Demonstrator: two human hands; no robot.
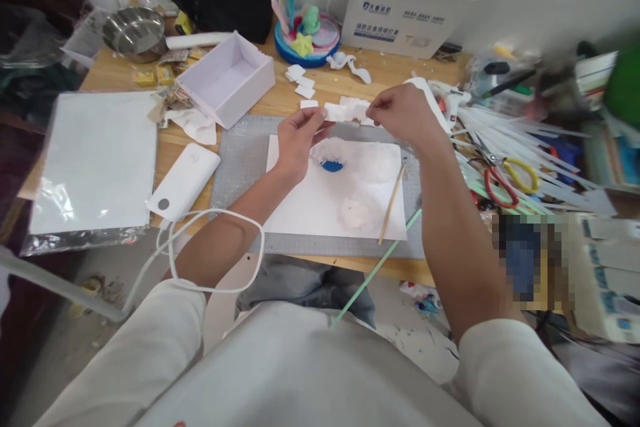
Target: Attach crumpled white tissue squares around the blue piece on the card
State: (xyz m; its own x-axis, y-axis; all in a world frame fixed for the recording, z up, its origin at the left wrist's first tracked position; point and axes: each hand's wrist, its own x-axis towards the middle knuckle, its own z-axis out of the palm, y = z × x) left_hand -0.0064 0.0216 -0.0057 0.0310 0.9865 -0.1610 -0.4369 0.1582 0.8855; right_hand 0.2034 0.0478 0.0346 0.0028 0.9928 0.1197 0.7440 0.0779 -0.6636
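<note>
My left hand (300, 137) pinches a small white piece (336, 112) at its left end, above the top edge of a white sheet (310, 207). My right hand (400, 113) has its fingers closed near more white pieces (356, 107); what exactly is between the fingertips is too small to tell. On the sheet lie a fluffy white tuft around a blue spot (332, 165), a faint white mound (376, 165) and a cream-white fluffy clump (356, 212). A thin wooden stick (392, 205) rests along the sheet's right side.
A grey cutting mat (240, 153) lies under the sheet. Left are a power bank (185, 180) with a looping cable, an open box (227, 80) and a metal bowl (134, 35). Right are scissors (500, 183) and white strips (540, 147). A green strip (375, 270) crosses the front edge.
</note>
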